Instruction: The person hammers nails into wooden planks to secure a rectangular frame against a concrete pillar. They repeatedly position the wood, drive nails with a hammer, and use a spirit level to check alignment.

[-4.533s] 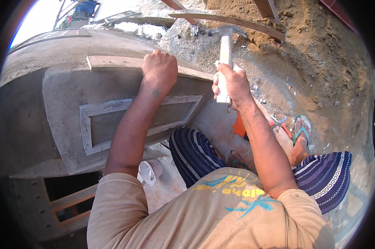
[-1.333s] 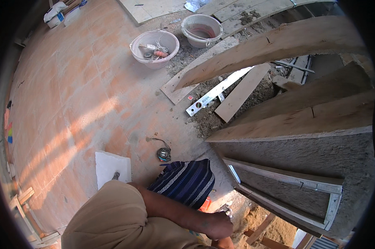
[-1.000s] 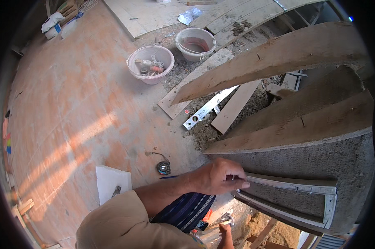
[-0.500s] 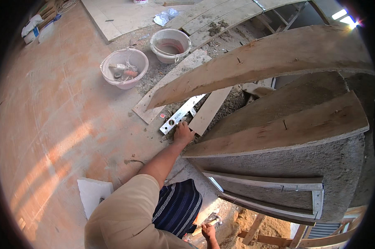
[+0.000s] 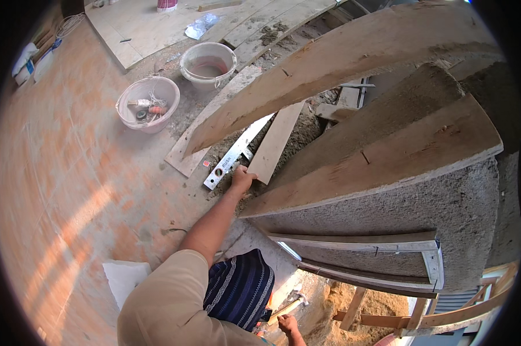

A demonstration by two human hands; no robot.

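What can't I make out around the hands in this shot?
All in the head view:
Whether the left hand grips the flat tan wooden plank: the hand itself covers the contact.
Whether the right hand holds the wooden-handled hammer: too small.
Far end of the silver metal level: behind the curved brown wooden board.

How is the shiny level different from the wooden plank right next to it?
The level is silvery metal, while the plank is pale brown wood. The level is narrower, and the plank is wider. The level has round dark spots near its lower end, while the plank's face looks plain. Both are long and straight, and they lie side by side, slanting much the same way.
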